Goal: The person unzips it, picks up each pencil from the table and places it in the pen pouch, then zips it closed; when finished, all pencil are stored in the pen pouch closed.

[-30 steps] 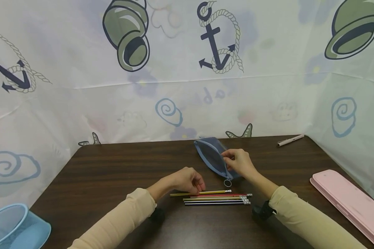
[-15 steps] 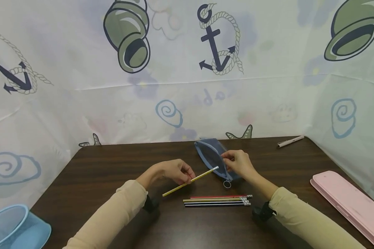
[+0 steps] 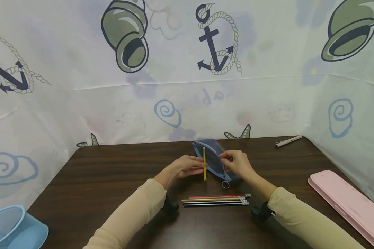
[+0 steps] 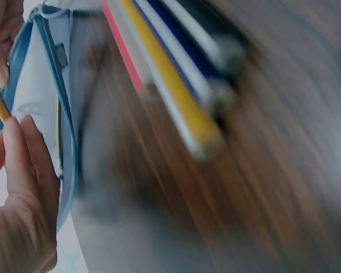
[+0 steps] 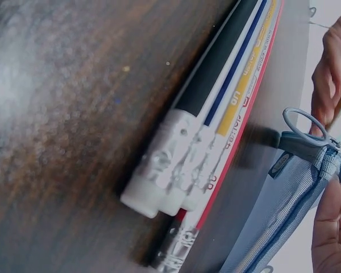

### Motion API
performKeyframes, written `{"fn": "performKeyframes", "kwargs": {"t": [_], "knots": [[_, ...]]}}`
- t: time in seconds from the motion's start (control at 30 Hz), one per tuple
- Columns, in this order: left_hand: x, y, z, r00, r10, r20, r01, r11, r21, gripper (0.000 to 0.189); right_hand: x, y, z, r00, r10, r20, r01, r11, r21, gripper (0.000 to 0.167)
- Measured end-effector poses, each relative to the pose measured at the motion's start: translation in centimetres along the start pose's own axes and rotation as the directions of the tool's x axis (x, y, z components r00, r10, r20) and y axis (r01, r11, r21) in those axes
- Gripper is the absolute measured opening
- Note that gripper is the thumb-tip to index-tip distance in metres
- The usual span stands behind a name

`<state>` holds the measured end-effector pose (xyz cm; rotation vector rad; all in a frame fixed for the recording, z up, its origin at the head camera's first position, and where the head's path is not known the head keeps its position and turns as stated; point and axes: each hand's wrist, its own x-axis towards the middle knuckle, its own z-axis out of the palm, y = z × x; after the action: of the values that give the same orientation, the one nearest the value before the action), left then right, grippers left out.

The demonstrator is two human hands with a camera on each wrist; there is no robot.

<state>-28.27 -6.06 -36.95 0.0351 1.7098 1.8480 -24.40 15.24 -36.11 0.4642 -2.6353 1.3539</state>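
My left hand (image 3: 188, 166) pinches a yellow pencil (image 3: 204, 162), which stands nearly upright just before the mouth of a blue zip pouch (image 3: 212, 142). The pouch gapes open, and my right hand (image 3: 237, 162) pinches its right edge near the zip end. A ring pull (image 5: 304, 124) hangs from that end. In the left wrist view, the left fingers (image 4: 37, 148) hold the pencil beside the pouch opening. Several pencils (image 3: 216, 200) lie side by side on the table in front of the pouch, red, yellow and dark ones, with eraser ends to the right.
A pink case (image 3: 346, 204) lies at the right side of the dark wood table (image 3: 127, 159). Near the back right corner is a light-coloured pen (image 3: 288, 141). A blue mesh holder (image 3: 31, 228) occupies the front left corner. Printed white cloth (image 3: 187, 110) surrounds the table's back and sides.
My left hand has lifted the yellow pencil from beside the others, turned it from lying flat to near upright, and brought it to the pouch mouth. My right hand keeps its hold.
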Motion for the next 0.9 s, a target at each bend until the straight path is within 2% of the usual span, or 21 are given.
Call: {"fn": "performKeyframes", "kwargs": {"t": [0.1,0.13,0.3,0.53,0.73,0.9], "knots": [[0.7,-0.2,1.0,0.998,0.017,-0.064,-0.02,0.999,-0.037,0.045,0.0,0.0,0.1,1.0,0.005,0.007,-0.005,1.0,0.01,0.016],[0.9,-0.3,1.5,0.994,0.018,-0.112,-0.022,0.999,-0.031,0.043,0.1,0.1,0.1,1.0,0.005,0.009,-0.006,1.0,0.01,0.016],[1.6,-0.9,2.8,0.978,0.066,-0.199,-0.078,0.996,-0.053,0.044,0.1,0.3,0.2,1.0,0.018,0.016,-0.018,1.0,0.016,0.015],[2.2,-1.2,4.2,0.954,0.119,-0.276,-0.15,0.984,-0.095,0.051,0.2,0.2,0.2,1.0,0.0,0.013,0.0,1.0,0.003,0.014],[2.6,-1.4,5.2,0.933,0.133,-0.334,-0.176,0.979,-0.101,0.052,0.2,0.2,0.3,1.0,0.003,0.01,-0.003,1.0,0.008,0.013],[2.8,-1.6,5.6,0.933,0.125,-0.337,-0.18,0.974,-0.136,0.055,0.1,0.4,0.2,1.0,0.011,0.02,-0.012,1.0,0.012,0.014]]}}
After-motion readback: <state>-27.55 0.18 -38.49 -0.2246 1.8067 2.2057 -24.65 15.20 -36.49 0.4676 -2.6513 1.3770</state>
